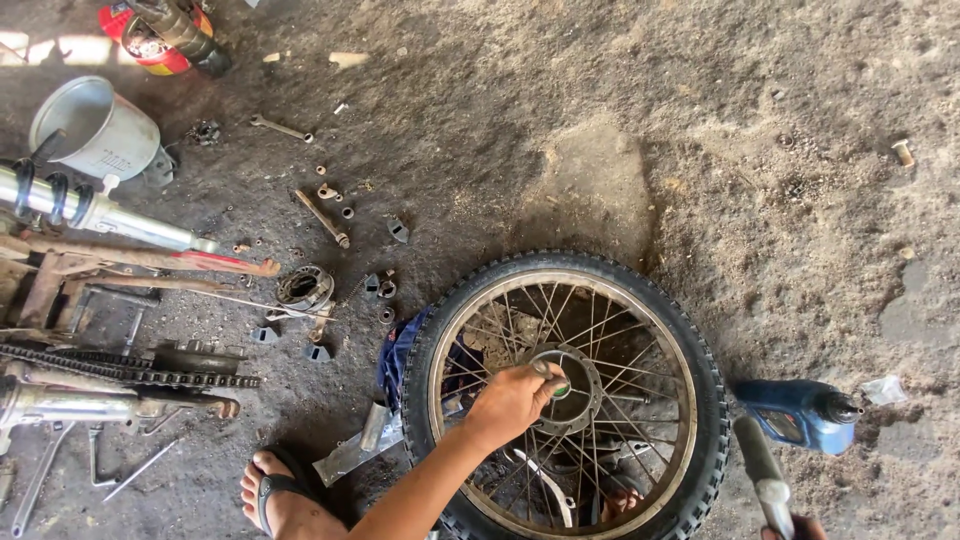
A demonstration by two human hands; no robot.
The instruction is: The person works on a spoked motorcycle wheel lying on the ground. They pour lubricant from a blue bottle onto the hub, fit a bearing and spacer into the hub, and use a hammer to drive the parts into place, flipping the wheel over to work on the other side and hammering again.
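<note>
A spoked motorcycle wheel with a knobby tyre [700, 360] lies flat on the dirt floor. My left hand [510, 400] reaches over the spokes to the hub [585, 372], its fingers pinched on a small green piece [561, 389] at the hub's centre. My right hand [795, 528] barely shows at the bottom edge, to the right of the wheel. It grips a grey tool handle [762, 465] that points up and away from me. My foot in a sandal [285, 500] rests to the left of the wheel.
A blue bottle [800, 412] lies just right of the tyre. To the left are a drive chain [130, 365], a fork tube [110, 218], a metal funnel jug [95, 125], a round hub part [305, 287], a wrench [280, 127] and several scattered bolts. A blue cloth [395, 355] lies beside the tyre.
</note>
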